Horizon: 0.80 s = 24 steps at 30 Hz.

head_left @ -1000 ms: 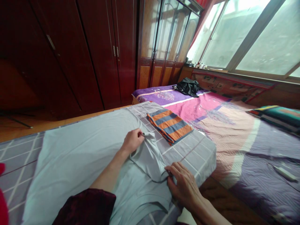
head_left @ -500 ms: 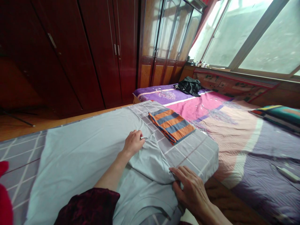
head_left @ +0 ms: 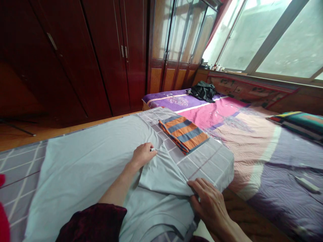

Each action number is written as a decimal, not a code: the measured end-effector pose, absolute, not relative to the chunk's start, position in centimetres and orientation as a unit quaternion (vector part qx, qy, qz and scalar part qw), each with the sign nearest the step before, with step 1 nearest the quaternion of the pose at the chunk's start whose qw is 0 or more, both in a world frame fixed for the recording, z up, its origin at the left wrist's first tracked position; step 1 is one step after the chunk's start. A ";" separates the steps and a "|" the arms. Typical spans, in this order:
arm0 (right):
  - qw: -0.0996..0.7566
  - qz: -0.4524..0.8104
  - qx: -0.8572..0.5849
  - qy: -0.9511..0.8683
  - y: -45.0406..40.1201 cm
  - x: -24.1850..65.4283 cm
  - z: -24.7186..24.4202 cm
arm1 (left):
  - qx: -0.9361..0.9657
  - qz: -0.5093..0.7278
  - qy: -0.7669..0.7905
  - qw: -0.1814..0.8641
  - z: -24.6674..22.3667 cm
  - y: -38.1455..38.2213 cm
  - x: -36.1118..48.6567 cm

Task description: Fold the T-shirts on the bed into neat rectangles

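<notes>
A pale blue-grey T-shirt (head_left: 83, 161) lies spread over a surface covered with a grey checked cloth (head_left: 202, 161). My left hand (head_left: 143, 155) is closed, pinching the shirt fabric near its upper right part. At the shirt's right edge my right hand (head_left: 208, 198) grips the sleeve end between thumb and fingers. Between both hands the fabric is drawn into a taut, folded flap. The rounded neckline shows at the bottom, close to my body. Just beyond my hands rests a folded orange and grey striped garment (head_left: 185, 132).
A bed with a purple, pink and peach quilt (head_left: 252, 134) stands to the right, carrying a black garment (head_left: 203, 91), a folded colourful textile (head_left: 300, 122) and a white power strip (head_left: 308, 185). Dark red wardrobes (head_left: 101, 60) line the left. Something red (head_left: 3, 215) is at the left edge.
My right hand has moved slightly right with the sleeve end, pulling the flap between my hands straighter. My left hand keeps its pinch, almost in place.
</notes>
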State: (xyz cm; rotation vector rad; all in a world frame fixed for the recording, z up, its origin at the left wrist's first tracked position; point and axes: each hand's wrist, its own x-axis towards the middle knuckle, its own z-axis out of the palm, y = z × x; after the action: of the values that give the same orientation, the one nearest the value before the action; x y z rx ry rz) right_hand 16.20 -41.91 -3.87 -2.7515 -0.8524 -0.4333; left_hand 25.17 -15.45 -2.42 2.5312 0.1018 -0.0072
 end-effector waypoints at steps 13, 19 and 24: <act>0.150 -0.218 -0.913 -0.311 -42.4 16.6 -4.0 | 0.927 -0.003 0.011 0.375 -3.0 -15.7 25.6; 0.155 -0.210 -0.908 -0.328 -42.8 16.2 -4.2 | 0.950 0.008 0.027 0.310 -2.9 -15.9 25.3; 0.166 -0.206 -0.901 -0.342 -42.6 16.2 -4.0 | 0.955 0.022 0.049 0.292 -2.3 -15.9 25.3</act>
State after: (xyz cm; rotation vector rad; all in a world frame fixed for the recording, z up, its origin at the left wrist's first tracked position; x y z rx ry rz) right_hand 16.16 -42.58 -4.01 -2.5665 -0.9744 -0.5870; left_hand 25.25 -15.92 -2.33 2.5452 0.1306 0.0582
